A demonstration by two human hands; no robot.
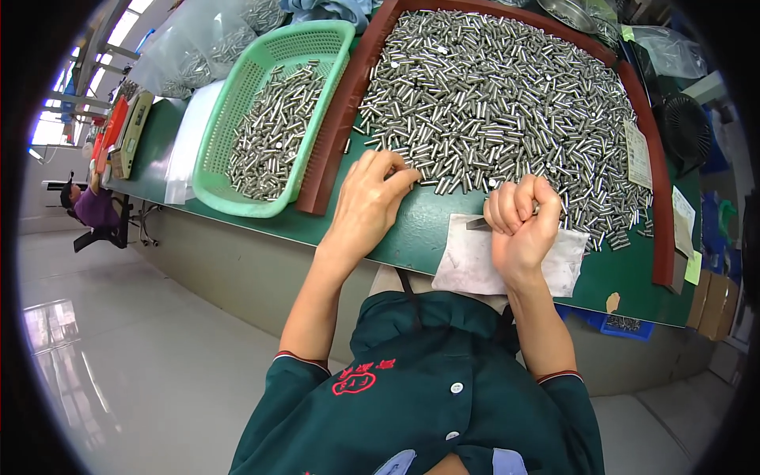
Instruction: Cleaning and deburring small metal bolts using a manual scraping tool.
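The metal pins (507, 103) lie in one broad heap straight ahead of you, beyond both hands. Their long axes point in mixed directions, so take no common alignment from the heap as a whole. Its near edge is the reference line: your left hand (372, 194) is at that edge on its left end, fingers bent and thumb drawn toward the index finger, beside the outermost pins. Whether a pin is pinched there cannot be told.

Your right hand (524, 210) is curled into a fist in front of the heap's near edge, over a white cloth (459, 265). It grips a flat metal strip (477, 225), whose exposed end points to your left; the rest is hidden by the fingers.

The cloth lies on the green tabletop (412, 229), at the edge nearest you. A reddish-brown rail (321, 182) bounds the heap on your left; another runs down its right side.

Outside the left rail, locate the green perforated basket (237, 207), partly filled with similar pins. Beyond it, clear plastic bags (170, 59) contain metal parts. Below the tabletop, at your right, a blue bin (643, 332) holds small metal pieces.
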